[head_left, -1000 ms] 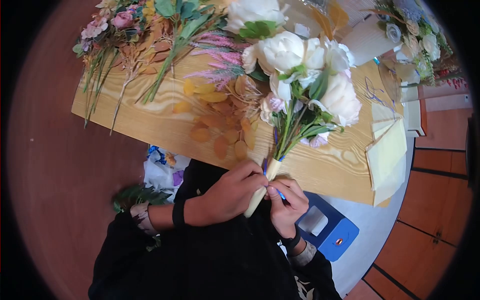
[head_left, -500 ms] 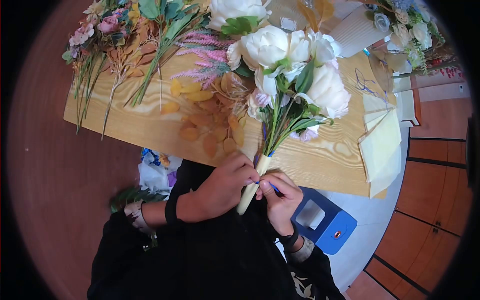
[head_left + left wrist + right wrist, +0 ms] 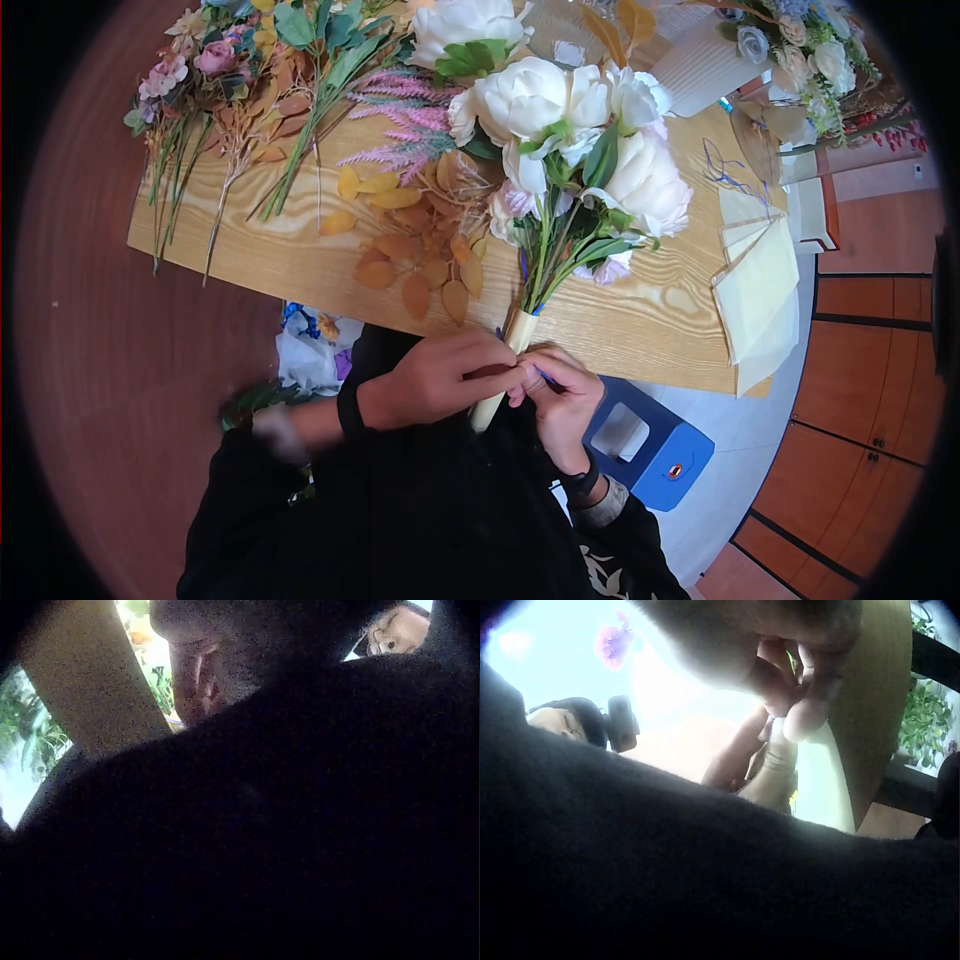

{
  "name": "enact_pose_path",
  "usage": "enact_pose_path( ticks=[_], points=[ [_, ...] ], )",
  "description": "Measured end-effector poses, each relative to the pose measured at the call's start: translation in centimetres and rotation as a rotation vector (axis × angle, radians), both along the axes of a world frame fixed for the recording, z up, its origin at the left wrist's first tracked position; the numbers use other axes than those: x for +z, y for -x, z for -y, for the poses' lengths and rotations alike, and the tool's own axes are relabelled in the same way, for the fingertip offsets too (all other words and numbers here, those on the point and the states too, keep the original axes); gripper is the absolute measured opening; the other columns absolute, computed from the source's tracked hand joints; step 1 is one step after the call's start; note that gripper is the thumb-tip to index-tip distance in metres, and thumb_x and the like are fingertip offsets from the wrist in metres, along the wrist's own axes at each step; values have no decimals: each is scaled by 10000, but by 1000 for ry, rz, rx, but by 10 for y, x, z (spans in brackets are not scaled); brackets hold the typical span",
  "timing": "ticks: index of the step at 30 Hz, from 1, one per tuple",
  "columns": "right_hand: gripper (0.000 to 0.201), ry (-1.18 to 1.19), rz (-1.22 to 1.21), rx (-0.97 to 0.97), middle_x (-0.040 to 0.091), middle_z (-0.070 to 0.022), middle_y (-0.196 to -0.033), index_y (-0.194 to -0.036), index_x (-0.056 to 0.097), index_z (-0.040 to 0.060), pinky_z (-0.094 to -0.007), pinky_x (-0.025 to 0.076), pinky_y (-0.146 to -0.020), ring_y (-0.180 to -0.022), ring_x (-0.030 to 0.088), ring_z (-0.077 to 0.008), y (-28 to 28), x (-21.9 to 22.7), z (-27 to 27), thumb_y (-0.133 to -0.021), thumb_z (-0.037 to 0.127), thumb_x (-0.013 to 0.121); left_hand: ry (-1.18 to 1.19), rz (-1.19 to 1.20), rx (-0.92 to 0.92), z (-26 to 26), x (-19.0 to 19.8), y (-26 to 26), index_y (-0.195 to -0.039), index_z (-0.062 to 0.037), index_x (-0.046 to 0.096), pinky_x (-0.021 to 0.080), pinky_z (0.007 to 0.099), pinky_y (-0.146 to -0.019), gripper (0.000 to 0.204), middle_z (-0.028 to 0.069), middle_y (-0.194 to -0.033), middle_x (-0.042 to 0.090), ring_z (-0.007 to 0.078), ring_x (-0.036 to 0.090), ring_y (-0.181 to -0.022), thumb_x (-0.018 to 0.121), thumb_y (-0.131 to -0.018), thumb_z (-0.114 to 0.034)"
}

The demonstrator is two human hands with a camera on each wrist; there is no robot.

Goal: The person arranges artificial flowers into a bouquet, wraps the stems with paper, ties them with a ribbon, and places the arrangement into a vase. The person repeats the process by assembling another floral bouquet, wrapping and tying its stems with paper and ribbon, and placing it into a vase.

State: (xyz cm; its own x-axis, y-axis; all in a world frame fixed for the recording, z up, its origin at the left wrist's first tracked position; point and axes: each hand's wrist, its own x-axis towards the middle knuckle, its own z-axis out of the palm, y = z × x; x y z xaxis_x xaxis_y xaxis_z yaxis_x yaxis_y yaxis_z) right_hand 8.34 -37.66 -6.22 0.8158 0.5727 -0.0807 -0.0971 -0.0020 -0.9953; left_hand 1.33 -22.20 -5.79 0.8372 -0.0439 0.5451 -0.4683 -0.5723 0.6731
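At the far left of the table [image 3: 300, 270], pink and cream flowers [image 3: 165, 78] lie with their thin stems pointing toward the near edge. Beside them are a rust-leaved sprig [image 3: 240, 140] and green-leaved stems [image 3: 335, 85]. Below the table edge, a whitish plastic bag [image 3: 304, 362] shows blue, orange and purple things at its top; what else it holds cannot be told. Pink sprigs [image 3: 405, 125] and orange leaves [image 3: 420, 255] lie nearer the middle.

The left hand [image 3: 440, 380] has its thumb and index fingertips together, pinching at a blue tie [image 3: 545, 376] on the pale wrapped handle [image 3: 520, 328] of the bouquet [image 3: 530, 95]; the exact grip is partly hidden. The bouquet slants, its white blooms over the table and its handle past the near edge, between the hands. A clear container [image 3: 553, 28] sits behind the blooms, its contents too unclear to name. The right hand [image 3: 565, 410] pinches the tie between thumb and fingers.

Below the table to the right is a blue box-like stool [image 3: 665, 455] with a pale area inside its opening. A white ribbed container [image 3: 712, 78] leans near mixed blue, cream and white flowers [image 3: 810, 60]; whether it holds them cannot be told. Blue thread [image 3: 735, 175] touches pale yellow sheets [image 3: 760, 295] at the right.
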Motion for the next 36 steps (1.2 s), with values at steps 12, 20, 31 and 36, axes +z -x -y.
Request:
enact_pose_path(
  ticks=[12,20,31,36],
  points=[
    [70,224,362,-216,571,-86,-648,-711,591,-83,-241,403,-561,-614,517,-137,-9,5,8,-675,-137,564,-171,-47,-31,-10,-9,4,-895,0,576,488,322,-637,320,89,-914,544,253,560,-837,600,-578,44],
    [264,159,-177,-126,602,-61,-779,-1012,588,-47,-179,412,-413,-576,554,-81,-35,27,15,-793,84,657,201,-422,253,2,25,-5,-922,0,554,458,327,-559,246,108,-756,579,247,571,-645,659,-712,-72],
    [153,-16,15,-7,493,48,-605,-703,575,19,-164,247,-421,-499,379,-1,-39,24,-19,-710,35,728,438,-620,209,21,34,-18,-883,-37,537,370,201,-472,276,-13,-616,497,41,445,-518,729,-707,-126],
    [156,-103,189,9,377,72,-521,-663,584,8,-196,210,-408,-466,297,-11,-40,61,-17,-728,57,717,296,-455,155,19,77,-22,-892,-49,530,421,255,-466,292,46,-659,520,127,507,-501,720,-704,-166]
  ],
)
